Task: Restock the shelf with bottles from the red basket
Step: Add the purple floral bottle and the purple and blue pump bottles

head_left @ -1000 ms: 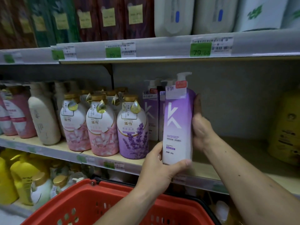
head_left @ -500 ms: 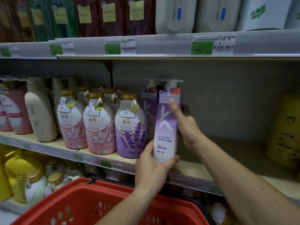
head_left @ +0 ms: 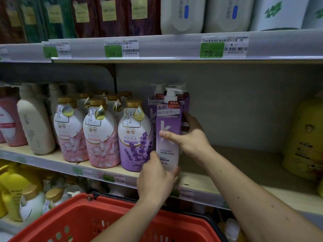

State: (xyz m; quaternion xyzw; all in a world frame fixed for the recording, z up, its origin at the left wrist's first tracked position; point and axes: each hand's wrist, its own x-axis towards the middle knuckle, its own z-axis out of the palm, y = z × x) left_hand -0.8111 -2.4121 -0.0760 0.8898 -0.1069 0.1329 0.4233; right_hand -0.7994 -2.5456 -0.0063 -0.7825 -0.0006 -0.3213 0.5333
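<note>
Purple bottle [head_left: 168, 137] between both hands' fingers [head_left: 164, 133]

Three purple K pump bottles [head_left: 168, 130], one lavender bottle [head_left: 135, 142], one red basket [head_left: 111, 222].

Tall purple-and-white plastic pump bottle [head_left: 168, 137], upright at the wooden shelf [head_left: 236, 179] front: right hand [head_left: 190, 137] grips its middle, left hand [head_left: 157, 177] its base; round lavender-print bottle [head_left: 134, 142] just beside; red plastic basket [head_left: 111, 222] below

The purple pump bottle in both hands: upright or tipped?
Upright: the purple pump bottle has its pump on top, base by the shelf edge.
</note>
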